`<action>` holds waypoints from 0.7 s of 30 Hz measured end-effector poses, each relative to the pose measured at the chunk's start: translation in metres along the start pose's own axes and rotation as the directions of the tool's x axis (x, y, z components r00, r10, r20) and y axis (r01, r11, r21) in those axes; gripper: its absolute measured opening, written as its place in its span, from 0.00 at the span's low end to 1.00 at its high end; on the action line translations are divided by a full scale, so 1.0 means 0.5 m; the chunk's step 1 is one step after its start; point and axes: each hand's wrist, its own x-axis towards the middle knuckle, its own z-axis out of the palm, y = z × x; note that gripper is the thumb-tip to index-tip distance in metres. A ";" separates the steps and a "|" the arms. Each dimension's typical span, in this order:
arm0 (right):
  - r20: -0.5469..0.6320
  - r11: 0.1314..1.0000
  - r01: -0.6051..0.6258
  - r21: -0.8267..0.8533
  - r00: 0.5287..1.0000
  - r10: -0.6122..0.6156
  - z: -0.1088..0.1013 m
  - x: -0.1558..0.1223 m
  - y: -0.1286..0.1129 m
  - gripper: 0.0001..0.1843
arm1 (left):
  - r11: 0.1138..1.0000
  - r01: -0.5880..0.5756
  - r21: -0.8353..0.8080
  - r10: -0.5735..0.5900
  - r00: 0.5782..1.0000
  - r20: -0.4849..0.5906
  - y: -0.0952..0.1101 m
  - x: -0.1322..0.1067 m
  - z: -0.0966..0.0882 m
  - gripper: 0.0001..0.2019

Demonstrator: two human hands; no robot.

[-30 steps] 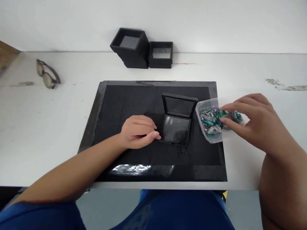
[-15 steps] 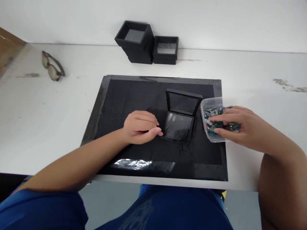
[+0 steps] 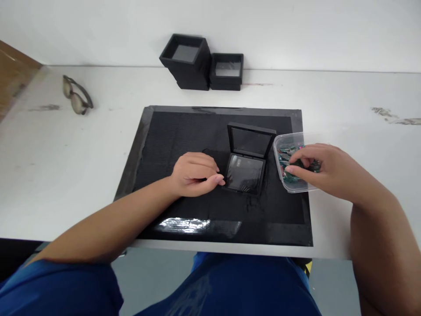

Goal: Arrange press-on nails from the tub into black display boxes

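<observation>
My left hand [image 3: 195, 174] rests on the black mat [image 3: 184, 136], its fingers loosely curled and closed. Its thumb tip is at the left edge of a hinged black frame [image 3: 245, 173]; I cannot tell whether they touch. This frame stands unfolded, with clear film in both halves and the upper half tilted up. My right hand [image 3: 324, 169] is in a clear plastic tub [image 3: 296, 189] holding many small green, silver and pink pieces [image 3: 287, 153]. Its thumb and index finger close towards each other in a pinch; anything between them is too small to make out.
At the back by the wall stand a taller stack of black frames [image 3: 189, 70] and a lower stack [image 3: 226, 81]. A pair of glasses [image 3: 77, 96] lies on the white table [image 3: 82, 158] at the left. A brown panel [image 3: 15, 74] borders the far left.
My right index finger has bent in towards the thumb over the pieces, where it was stretched out before. My left hand and the hinged frame stay in place. The camera view has shifted slightly.
</observation>
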 end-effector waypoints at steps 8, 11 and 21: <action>-0.007 1.000 -0.023 -0.006 1.000 0.023 0.005 0.001 -0.003 0.11 | 0.996 -0.074 0.052 0.069 0.993 0.093 0.002 -0.004 0.001 0.08; -0.008 1.000 0.018 0.001 1.000 -0.018 0.010 0.005 -0.003 0.10 | 0.997 -0.070 0.040 0.066 0.993 0.097 0.002 -0.005 0.001 0.08; -0.130 0.995 0.047 0.089 0.991 -0.035 0.001 -0.006 -0.010 0.09 | 0.997 -0.061 0.039 0.057 0.994 0.088 0.002 -0.006 -0.003 0.08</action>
